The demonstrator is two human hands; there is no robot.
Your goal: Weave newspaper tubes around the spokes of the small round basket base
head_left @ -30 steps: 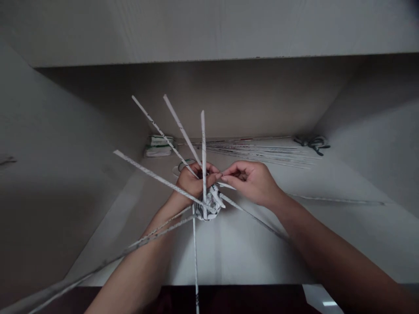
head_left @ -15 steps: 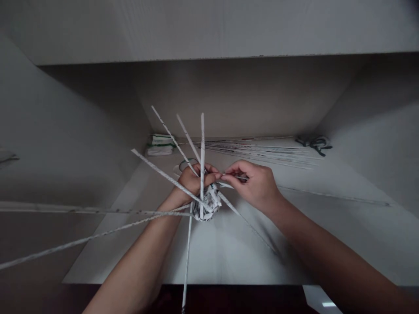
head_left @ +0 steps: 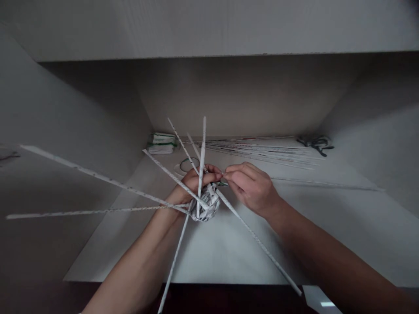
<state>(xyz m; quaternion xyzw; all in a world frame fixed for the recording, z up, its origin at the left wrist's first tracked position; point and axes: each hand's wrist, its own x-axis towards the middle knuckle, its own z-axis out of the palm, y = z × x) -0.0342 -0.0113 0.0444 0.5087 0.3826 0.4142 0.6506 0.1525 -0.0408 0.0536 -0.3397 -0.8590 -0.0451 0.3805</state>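
Note:
A small round woven piece of rolled paper tubes [head_left: 207, 208] hangs over the white surface, with several long paper tubes sticking out all around it. My left hand [head_left: 204, 175] is closed around its far side, thumb and fingers pinched near the right edge. Just to the right, my right hand [head_left: 247, 182] pinches a thin paper tube [head_left: 327, 185], which runs out behind the hand toward the right. The fingertips of both hands almost meet. Part of the weave is hidden behind my left hand.
At the back lie a bundle of thin paper tubes [head_left: 258, 150], a folded white and green cloth [head_left: 163, 144] and dark-handled scissors [head_left: 316, 144]. A round ring-like item [head_left: 189, 164] sits behind my left hand. White panels [head_left: 209, 30] enclose the top and sides.
The woven piece has turned a little, and its protruding tubes have swung to new angles. My right hand's fingers have curled in more, still pinching the tube.

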